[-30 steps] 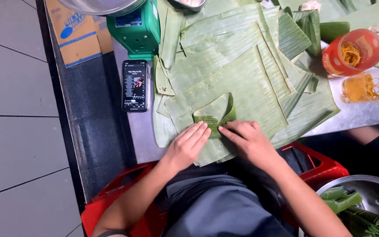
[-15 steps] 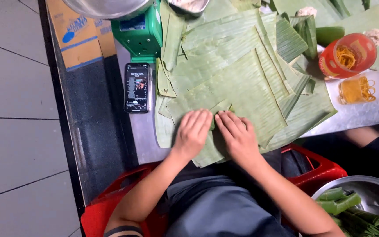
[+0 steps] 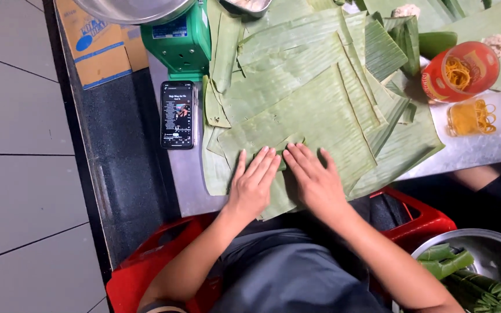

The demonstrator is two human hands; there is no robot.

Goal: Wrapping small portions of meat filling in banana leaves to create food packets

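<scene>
Both hands, left hand (image 3: 254, 184) and right hand (image 3: 315, 181), pressed flat, grip spread apart, on folded banana leaf (image 3: 297, 124); smartphone (image 3: 177, 114) on table (image 3: 184, 174) left of them.

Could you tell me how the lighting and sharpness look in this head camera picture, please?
Head view: even overhead light, mostly sharp; soft shadows under the left hand and right hand on the banana leaves; glare on the metal table and the phone screen; the metal bowl corner lies darker.
</scene>
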